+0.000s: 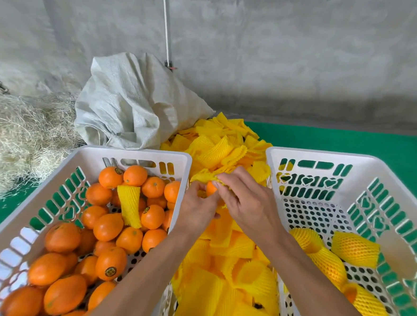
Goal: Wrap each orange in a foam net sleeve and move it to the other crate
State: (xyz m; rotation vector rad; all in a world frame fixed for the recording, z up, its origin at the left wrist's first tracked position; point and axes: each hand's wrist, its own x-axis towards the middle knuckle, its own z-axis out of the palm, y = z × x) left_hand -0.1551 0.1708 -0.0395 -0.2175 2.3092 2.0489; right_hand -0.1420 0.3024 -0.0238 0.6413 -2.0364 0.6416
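Orange (210,188) and foam net sleeve (205,176) are held together between the two hands, above the big pile of yellow sleeves (222,269). The orange is gripped by the curled fingers of the left hand (197,206). The sleeve is pinched at its edge by the right hand (245,197) and lies over the top of the orange. Only a small part of the orange can be seen.

Everything else is placed from that pile. To its left, a white crate (138,154) is filled with bare oranges (109,227). One loose yellow sleeve (129,205) is lying on top of them. To the right of the pile, a second white crate (326,157) is seen. Four wrapped oranges (355,249) are lying in it, near its front. Behind the pile, a crumpled grey sack (132,103) is leaning by the grey wall (284,52). Far to the left of the pile, dry straw (18,139) is heaped. A green mat (376,145) is spread under the crates.
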